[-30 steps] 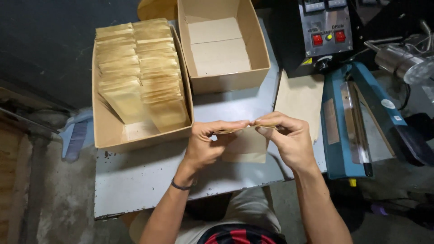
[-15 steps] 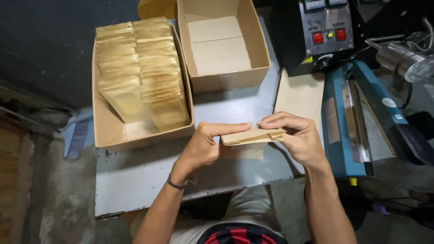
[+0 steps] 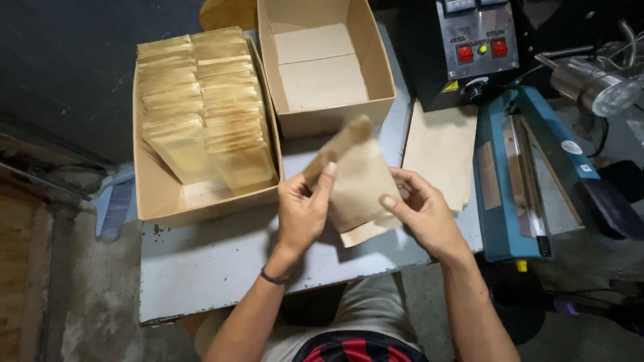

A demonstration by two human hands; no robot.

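I am looking down at my two bare hands over a grey worktable (image 3: 201, 268). Both hold one brown paper pouch (image 3: 359, 184), lifted just above the table near its middle. My left hand (image 3: 302, 211) pinches the pouch's left edge, thumb on top. My right hand (image 3: 422, 214) grips the lower right edge, fingers closed on the paper. To the far left, a cardboard box (image 3: 157, 201) is nearly full of stacked pouches, so much packing looks done. The far box (image 3: 325, 114) beside it is empty. A flat pile of pouches (image 3: 439, 151) waits right, by a blue heat sealer (image 3: 516, 174).
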